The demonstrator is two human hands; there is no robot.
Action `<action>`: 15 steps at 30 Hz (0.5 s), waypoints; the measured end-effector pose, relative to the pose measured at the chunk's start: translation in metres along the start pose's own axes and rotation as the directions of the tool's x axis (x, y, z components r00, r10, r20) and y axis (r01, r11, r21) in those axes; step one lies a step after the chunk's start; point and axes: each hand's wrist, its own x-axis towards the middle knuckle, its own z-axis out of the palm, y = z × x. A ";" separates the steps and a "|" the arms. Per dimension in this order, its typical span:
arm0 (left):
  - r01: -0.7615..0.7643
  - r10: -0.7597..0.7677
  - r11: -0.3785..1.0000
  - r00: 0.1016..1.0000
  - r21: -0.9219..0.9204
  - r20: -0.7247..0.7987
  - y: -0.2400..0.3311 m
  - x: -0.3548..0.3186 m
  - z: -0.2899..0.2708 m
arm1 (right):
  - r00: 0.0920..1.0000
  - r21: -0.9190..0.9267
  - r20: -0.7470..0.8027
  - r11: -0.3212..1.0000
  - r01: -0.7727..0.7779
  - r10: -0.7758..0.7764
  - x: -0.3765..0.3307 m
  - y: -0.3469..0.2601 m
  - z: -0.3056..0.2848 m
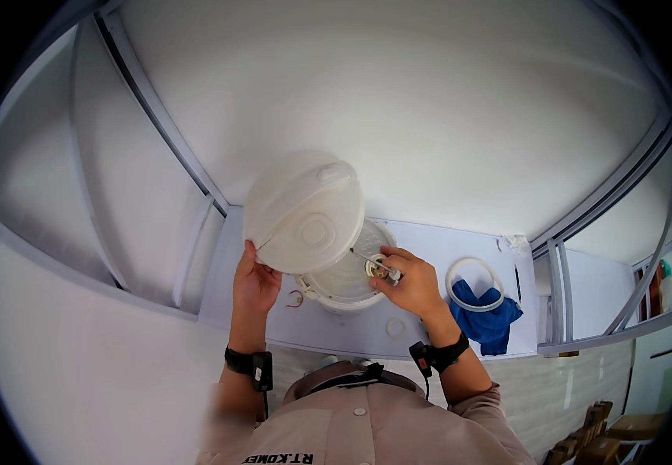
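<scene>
A large round white plastic lid (293, 221) with a raised ridge is tilted up at its lower left edge by my left hand (256, 285). My left fingers are closed on that edge. Behind and below the lid lies a round, shallow white plastic housing (328, 292) on the table, partly covered by it. Over the housing's right side, my right hand (413, 283) grips a screwdriver (368, 258). Its thin metal shaft points up and left toward the lid's edge. A small cream round part (373, 266) shows beside my right fingers; whether I hold it too, I cannot tell.
A white ring (458, 265) lies on a blue cloth (495, 322) to the right. A thin pale ring (396, 328) and a small red wire (295, 300) rest near the table's front. Crumpled white material (516, 243) sits at the back right. Metal frames (196, 174) flank the white table (231, 310).
</scene>
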 end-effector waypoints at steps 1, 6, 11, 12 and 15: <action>-0.003 0.003 1.000 1.000 -0.006 -0.008 0.001 -0.001 -0.003 | 1.000 0.007 -0.001 1.000 -0.012 0.012 0.001 0.000 0.001; -0.028 0.028 0.999 0.999 -0.017 -0.025 0.003 -0.006 -0.010 | 1.000 0.060 0.023 0.998 -0.004 0.003 0.005 -0.002 0.002; -0.015 0.015 0.999 1.000 -0.037 -0.003 0.004 -0.010 -0.011 | 0.985 0.313 -0.151 0.941 0.128 -0.084 0.000 0.008 0.010; -0.014 0.014 0.999 1.000 -0.040 0.001 0.003 -0.009 -0.010 | 0.989 0.434 -0.149 0.899 0.061 0.005 -0.002 0.011 0.012; -0.015 0.013 0.999 0.999 -0.050 -0.043 -0.001 -0.009 -0.012 | 0.968 0.719 -0.086 0.688 -0.103 0.235 -0.008 0.010 0.009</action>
